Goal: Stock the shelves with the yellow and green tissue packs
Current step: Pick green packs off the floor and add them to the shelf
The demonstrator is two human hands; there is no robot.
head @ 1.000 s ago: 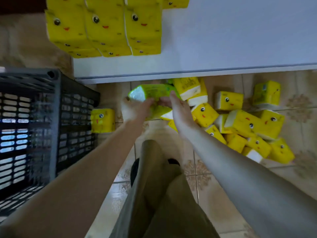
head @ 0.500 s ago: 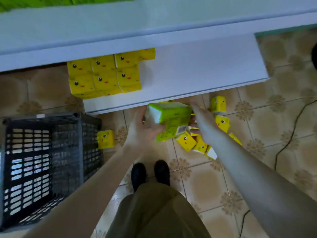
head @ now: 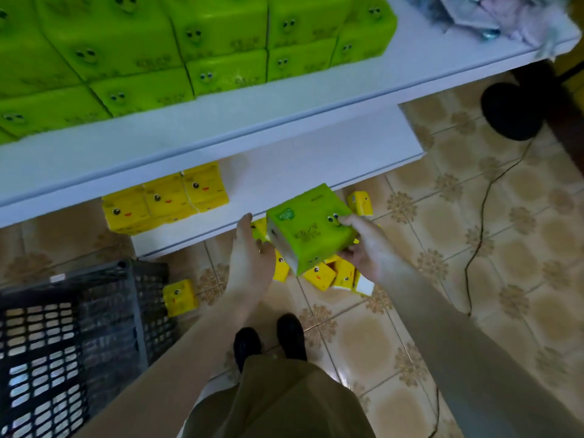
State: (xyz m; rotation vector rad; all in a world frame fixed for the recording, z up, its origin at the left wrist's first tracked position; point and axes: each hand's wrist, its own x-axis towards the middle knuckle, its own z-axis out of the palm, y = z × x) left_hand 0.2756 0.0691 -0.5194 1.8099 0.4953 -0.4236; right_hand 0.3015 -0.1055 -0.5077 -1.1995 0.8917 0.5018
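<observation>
A black plastic lattice crate [head: 63,336] stood on the patterned tiled floor [head: 474,263] at the near left; inside it only its slotted walls and bottom could be made out. The upper white shelf [head: 284,102] carried a tight block of stacked green packs [head: 158,42], bright plastic-wrapped tissue bricks in layers across its left part, each printed with a pair of small eyes. The lower white shelf [head: 316,159] held a short row of yellow packs [head: 167,200] at its left end, each with an eye and an orange beak. A loose heap of yellow packs [head: 319,275] lay on the floor beneath the hands, and a lone yellow pack [head: 179,297] sat just beside the crate.

The held green tissue pack [head: 311,227] — a soft squarish block with a white end panel, dark eyes and print on its top face — hung tilted in the air before the near edge of the lower shelf. The right hand [head: 366,245] gripped its right end, thumb on top and fingers curled beneath. The left hand [head: 251,254] was flat, fingers nearly straight, at the pack's left end — whether it touched could not be told.
</observation>
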